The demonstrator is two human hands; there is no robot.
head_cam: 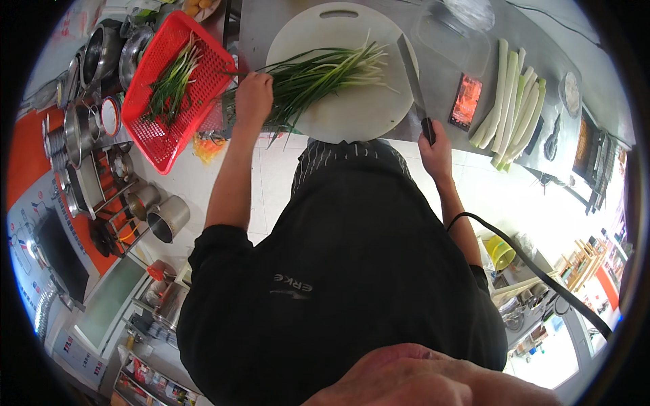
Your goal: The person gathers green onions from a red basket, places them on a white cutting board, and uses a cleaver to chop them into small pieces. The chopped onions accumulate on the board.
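Observation:
A bunch of green onions [330, 68] lies across a round white cutting board [365, 119], white ends to the right and green tops to the left. Over the green tops, at the board's left edge, is my left hand [255, 96], its fingers curled; whether it grips any leaves is hard to tell. My right hand [436, 152] is closed on the black handle of a kitchen knife [414, 81], whose blade rests along the board's right edge, pointing away from me. More green onions [175, 83] lie in a red plastic basket [147, 137] left of my left hand.
Right of the board are a clear plastic container [452, 45], a phone [465, 101] with its screen lit, and thick leek stalks [513, 106] by the steel counter's front edge. Black scissors [552, 139] lie farther right. Metal pots [170, 218] stand at the lower left.

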